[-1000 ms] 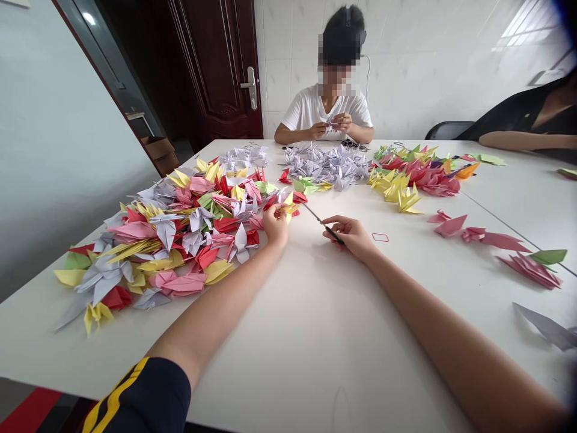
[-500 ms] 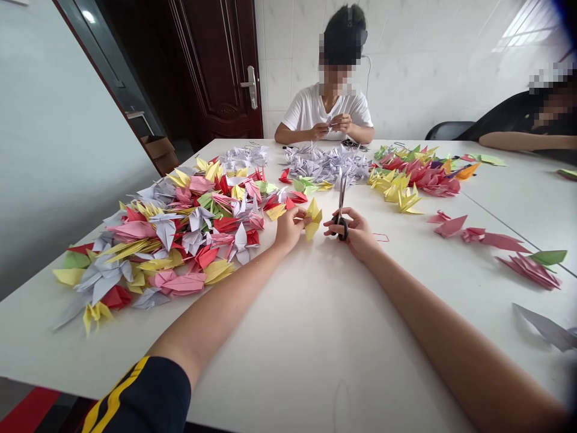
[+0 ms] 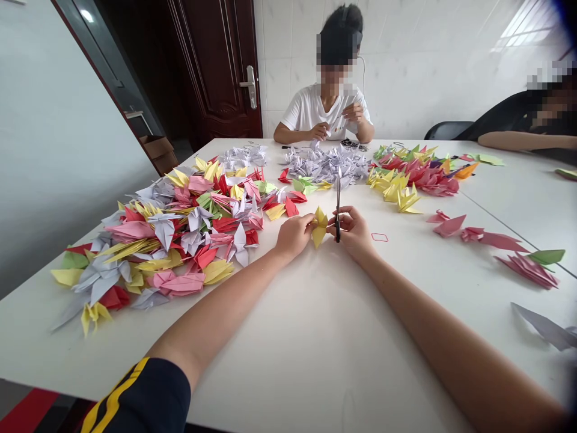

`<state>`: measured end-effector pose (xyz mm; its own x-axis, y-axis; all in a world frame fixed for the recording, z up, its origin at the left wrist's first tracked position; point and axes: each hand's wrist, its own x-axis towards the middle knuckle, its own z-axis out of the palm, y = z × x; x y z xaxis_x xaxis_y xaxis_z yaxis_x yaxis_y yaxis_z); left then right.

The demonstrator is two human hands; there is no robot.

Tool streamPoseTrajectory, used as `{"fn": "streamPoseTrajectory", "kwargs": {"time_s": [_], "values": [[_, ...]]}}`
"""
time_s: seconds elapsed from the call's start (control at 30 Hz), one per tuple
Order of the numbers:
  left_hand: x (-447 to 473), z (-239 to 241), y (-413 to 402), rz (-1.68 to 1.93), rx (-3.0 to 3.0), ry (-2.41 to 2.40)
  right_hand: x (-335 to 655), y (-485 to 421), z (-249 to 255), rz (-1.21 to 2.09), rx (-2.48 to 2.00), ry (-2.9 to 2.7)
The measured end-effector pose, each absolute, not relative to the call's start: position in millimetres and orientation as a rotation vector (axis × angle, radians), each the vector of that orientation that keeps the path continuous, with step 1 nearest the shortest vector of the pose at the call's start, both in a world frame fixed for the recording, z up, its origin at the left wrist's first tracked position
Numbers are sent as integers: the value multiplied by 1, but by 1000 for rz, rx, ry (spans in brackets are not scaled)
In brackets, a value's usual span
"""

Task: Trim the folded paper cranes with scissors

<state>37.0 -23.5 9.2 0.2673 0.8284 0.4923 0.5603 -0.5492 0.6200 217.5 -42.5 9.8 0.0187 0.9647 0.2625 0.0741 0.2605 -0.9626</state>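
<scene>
A yellow origami crane (image 3: 320, 227) is pinched in my left hand (image 3: 294, 236), a little above the table and in front of me. My right hand (image 3: 353, 231) grips a pair of scissors (image 3: 338, 207) by the dark handles, its blades pointing up and away from me. The fingertips of my right hand are at the crane's right edge; I cannot tell whether they touch it. A large heap of folded paper cranes (image 3: 164, 231) in red, pink, yellow, white and green lies left of my left hand.
Pale cranes (image 3: 331, 163) and yellow cranes (image 3: 396, 191) lie farther back on the white table (image 3: 288, 361). Pink folded papers (image 3: 451, 225) lie at right, near a small pink outline (image 3: 379, 237). Across sits a person in a white shirt (image 3: 306, 108); another person's forearm (image 3: 523, 141) rests far right.
My left hand has moved right with the yellow crane, closer to my right hand. The scissors have turned so their handles show edge-on. The person opposite has moved their hands apart.
</scene>
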Motion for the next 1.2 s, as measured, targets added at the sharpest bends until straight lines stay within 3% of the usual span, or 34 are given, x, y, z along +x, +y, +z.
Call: {"fn": "streamPoseTrajectory", "kwargs": {"time_s": [0.17,0.4,0.73,1.2], "values": [[35,10,-22,1146,2295,1257,215,-41,4,905,-1064,-1389],[37,6,-24,1038,2583,1164,210,-47,5,572,-1223,-1495],[40,4,-25,1172,2635,1105,206,-55,13,413,-1336,-1432],[41,7,-29,1088,2593,1211,203,-59,17,629,-1343,-1193]]}}
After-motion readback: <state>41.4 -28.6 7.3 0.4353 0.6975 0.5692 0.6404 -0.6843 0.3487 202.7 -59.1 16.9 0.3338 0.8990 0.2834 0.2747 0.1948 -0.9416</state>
